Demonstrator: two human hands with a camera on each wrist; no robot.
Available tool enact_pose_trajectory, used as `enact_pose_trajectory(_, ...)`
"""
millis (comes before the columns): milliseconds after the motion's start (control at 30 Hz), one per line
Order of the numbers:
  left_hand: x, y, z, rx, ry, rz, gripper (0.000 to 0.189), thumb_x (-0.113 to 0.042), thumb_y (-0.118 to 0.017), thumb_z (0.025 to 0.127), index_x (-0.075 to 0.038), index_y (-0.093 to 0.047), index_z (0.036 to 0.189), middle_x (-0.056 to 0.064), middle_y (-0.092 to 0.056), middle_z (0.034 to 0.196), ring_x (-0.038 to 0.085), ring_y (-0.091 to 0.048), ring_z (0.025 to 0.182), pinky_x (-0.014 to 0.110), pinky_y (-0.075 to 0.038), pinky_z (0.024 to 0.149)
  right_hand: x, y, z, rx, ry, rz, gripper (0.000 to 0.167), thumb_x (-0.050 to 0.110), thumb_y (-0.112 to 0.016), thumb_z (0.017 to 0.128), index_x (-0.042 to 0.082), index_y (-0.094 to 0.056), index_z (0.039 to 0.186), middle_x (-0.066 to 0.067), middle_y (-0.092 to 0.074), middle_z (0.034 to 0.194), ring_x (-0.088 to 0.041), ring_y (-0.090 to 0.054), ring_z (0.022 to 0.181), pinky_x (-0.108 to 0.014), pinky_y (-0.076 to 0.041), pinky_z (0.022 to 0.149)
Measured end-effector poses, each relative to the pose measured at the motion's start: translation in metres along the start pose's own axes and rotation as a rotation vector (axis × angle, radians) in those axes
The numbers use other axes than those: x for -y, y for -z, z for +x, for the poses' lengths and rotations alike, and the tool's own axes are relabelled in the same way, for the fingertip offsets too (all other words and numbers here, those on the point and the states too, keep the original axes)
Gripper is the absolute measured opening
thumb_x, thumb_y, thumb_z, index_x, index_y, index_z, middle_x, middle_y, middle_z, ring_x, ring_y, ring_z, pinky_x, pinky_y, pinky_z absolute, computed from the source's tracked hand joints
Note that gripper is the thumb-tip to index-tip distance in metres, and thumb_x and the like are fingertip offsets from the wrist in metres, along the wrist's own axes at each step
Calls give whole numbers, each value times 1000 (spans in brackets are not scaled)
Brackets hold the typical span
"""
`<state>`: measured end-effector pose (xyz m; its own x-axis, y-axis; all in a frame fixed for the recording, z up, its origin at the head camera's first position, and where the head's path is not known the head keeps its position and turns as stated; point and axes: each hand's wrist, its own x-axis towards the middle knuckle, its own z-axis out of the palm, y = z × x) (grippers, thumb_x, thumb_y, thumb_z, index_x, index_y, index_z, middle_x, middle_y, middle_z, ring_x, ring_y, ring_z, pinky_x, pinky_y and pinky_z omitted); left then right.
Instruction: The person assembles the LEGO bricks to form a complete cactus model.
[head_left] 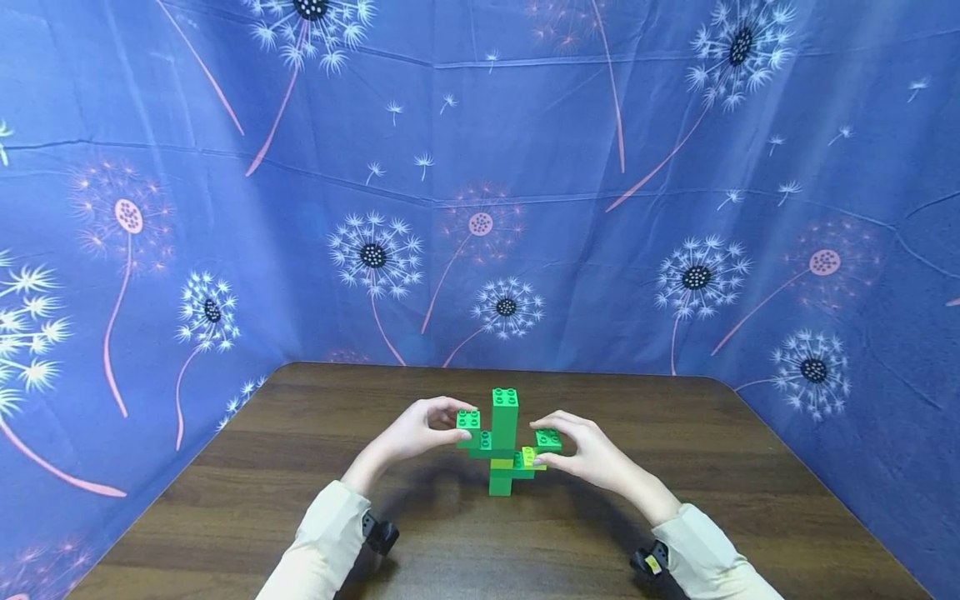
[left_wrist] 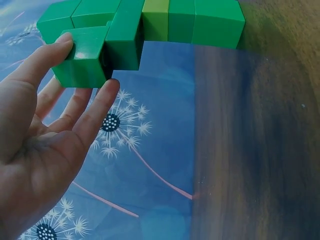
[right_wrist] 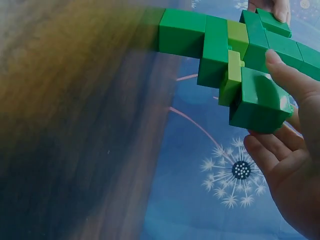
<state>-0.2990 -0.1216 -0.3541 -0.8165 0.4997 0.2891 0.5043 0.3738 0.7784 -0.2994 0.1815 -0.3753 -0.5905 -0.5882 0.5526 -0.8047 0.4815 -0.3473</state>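
Note:
A cactus-like tower of green toy building bricks (head_left: pixel 505 427) stands upright at the middle of the table, with one arm on each side and studs on top. My left hand (head_left: pixel 412 431) pinches the green end brick (left_wrist: pixel 82 55) of the left arm, thumb on the near face and fingers on the far side. On the other side, my right hand (head_left: pixel 592 456) pinches the darker green end brick (right_wrist: pixel 260 100) of the right arm between thumb and fingers. Under that brick sits a thin lime brick (right_wrist: pixel 231 80). Another lime brick (head_left: pixel 502 463) lies within the trunk.
The tower is on a dark brown wooden table (head_left: pixel 315 475). A blue cloth (head_left: pixel 585 250) with dandelion prints hangs behind and at both sides. Small black devices, one at the left wrist (head_left: pixel 381 534) and one at the right wrist (head_left: pixel 649 562), sit below the sleeves.

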Motion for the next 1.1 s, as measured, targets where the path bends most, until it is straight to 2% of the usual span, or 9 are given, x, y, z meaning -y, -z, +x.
enact_pose_trajectory(200,-2,0,-1,7,21,-5,38,-16,-70,85,-9,-61,122,7,-66,110,18,-61,93,33,-48,81,1,0,-2,-7,-11,13,33,26,-70,85,15,-63,115,5,-65,110,-13,-62,103,-33,-50,85)
enact_pose_trajectory(233,3,-1,1,6,20,-6,39,-18,-70,85,-11,-61,122,6,-66,111,17,-61,93,32,-48,80,1,0,-2,-3,-24,26,32,26,-70,84,16,-63,114,5,-66,110,-13,-62,102,-33,-51,85)
enact_pose_trajectory(433,6,0,3,-15,18,-12,39,-24,-70,85,-15,-62,121,4,-66,107,14,-61,91,28,-48,77,0,-2,1,-17,-93,60,28,25,-72,82,20,-62,108,3,-67,107,-12,-63,100,-34,-51,83)
enact_pose_trajectory(533,7,-2,4,-32,20,-9,39,-26,-69,86,-15,-61,123,4,-66,107,15,-61,91,28,-48,77,-3,-4,2,-38,-64,22,35,27,-75,79,18,-62,110,2,-67,109,-14,-62,102,-34,-50,84)
enact_pose_trajectory(733,10,-5,6,-85,23,-1,40,-26,-65,89,-16,-57,127,4,-61,118,17,-61,97,32,-48,82,-9,-7,2,-37,22,-29,58,27,-82,69,11,-58,119,-2,-62,116,-20,-59,109,-38,-48,88)
enact_pose_trajectory(833,14,-8,9,-119,15,-1,42,-24,-65,89,-15,-55,130,7,-59,124,20,-60,100,33,-49,82,-11,-8,1,-14,12,-51,65,26,-84,67,10,-55,123,-4,-60,119,-20,-57,111,-38,-48,90)
enact_pose_trajectory(933,17,-11,11,-147,3,12,43,-23,-64,90,-15,-53,131,7,-57,128,22,-60,102,34,-49,83,-11,-9,1,20,-39,-57,68,26,-84,67,11,-53,125,-3,-58,122,-19,-55,114,-38,-46,92)
enact_pose_trajectory(1100,18,-15,12,-174,-21,6,39,-22,-61,92,-13,-55,129,8,-56,129,28,-59,105,46,-46,91,-11,-11,2,39,-90,-71,69,24,-84,68,10,-50,127,-4,-56,124,-20,-54,116,-40,-46,93)
